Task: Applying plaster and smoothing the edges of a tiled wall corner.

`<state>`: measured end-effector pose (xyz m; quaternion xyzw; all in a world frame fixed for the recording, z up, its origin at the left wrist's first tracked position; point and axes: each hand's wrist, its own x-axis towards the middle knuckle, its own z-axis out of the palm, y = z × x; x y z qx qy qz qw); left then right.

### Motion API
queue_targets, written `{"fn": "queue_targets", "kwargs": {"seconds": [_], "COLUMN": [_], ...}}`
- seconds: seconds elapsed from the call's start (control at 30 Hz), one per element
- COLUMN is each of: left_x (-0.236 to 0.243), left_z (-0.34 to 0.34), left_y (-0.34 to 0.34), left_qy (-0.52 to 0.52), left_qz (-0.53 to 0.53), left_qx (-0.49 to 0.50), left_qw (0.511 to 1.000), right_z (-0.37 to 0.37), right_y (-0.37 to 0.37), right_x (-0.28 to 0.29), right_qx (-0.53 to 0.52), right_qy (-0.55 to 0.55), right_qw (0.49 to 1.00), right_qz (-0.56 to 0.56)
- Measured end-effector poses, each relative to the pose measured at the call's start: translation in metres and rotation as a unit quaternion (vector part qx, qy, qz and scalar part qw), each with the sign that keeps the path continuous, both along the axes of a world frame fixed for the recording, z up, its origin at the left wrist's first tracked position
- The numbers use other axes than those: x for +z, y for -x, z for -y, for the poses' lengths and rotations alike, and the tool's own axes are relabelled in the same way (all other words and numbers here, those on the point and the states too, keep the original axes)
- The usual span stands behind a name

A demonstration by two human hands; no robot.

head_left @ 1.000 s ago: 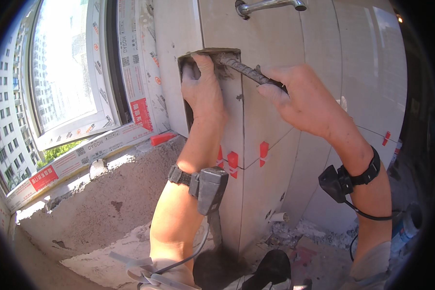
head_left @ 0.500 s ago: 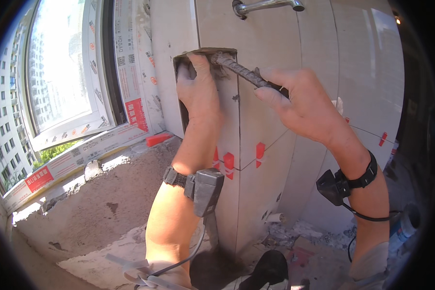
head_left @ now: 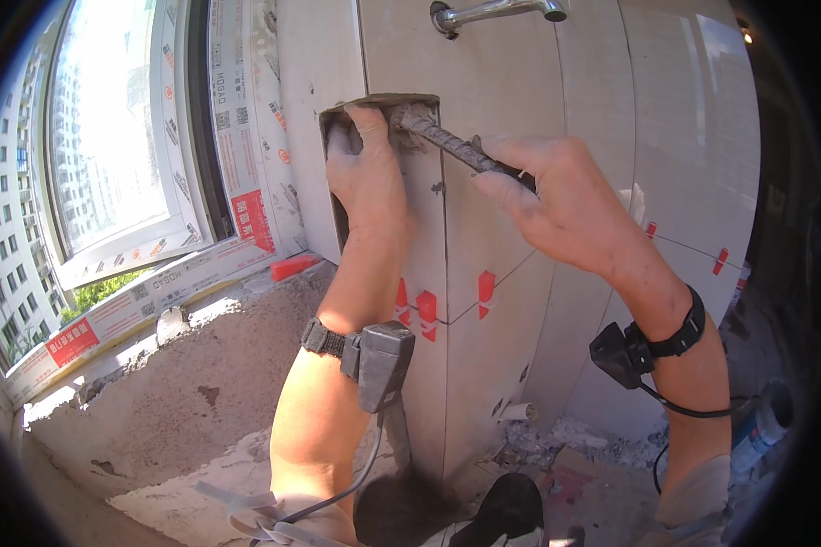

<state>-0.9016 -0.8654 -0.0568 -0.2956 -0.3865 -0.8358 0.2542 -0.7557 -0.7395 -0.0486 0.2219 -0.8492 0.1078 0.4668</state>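
My right hand is closed around the dark end of a ribbed steel bar caked with grey mortar. The bar slants up to the left, its far tip inside a rectangular opening at the top of a tiled boxed-in corner. Reaching into the left side of that same opening is my left hand, thumb raised and fingers bent inward. What those fingers grip, if anything, is hidden. Mortar smears mark the tile just below the bar's tip.
Red tile-levelling wedges stick out of the tile joints. A chrome tap juts from the wall above. At left stand an open window and a rough concrete ledge. A pipe stub protrudes low, above rubble.
The whole view has shifted slightly, so the wall and both hands appear a little further left. The bar's tip stays in the opening, and both hands keep nearly the same pose.
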Motion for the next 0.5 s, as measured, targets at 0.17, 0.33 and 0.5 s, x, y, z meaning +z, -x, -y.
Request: {"fn": "queue_targets", "kwargs": {"seconds": [0.17, 0.33, 0.5], "left_x": [0.0009, 0.0003, -0.0007], "left_z": [0.0029, 0.0018, 0.0017], "left_y": [0.0015, 0.0045, 0.0004], "left_qy": [-0.012, -0.024, -0.024], "left_qz": [-0.023, -0.036, -0.038], "left_qx": [-0.008, -0.044, -0.045], "left_qw": [1.000, 0.998, 0.998], "right_z": [0.0048, 0.0068, 0.0072], "right_y": [0.0011, -0.0043, -0.0044], "right_x": [-0.0028, 0.0007, -0.0016], "right_qx": [-0.005, 0.005, 0.010], "right_qy": [0.022, -0.001, 0.039], "right_qw": [1.000, 1.000, 0.999], "right_qz": [0.006, 0.026, 0.026]}}
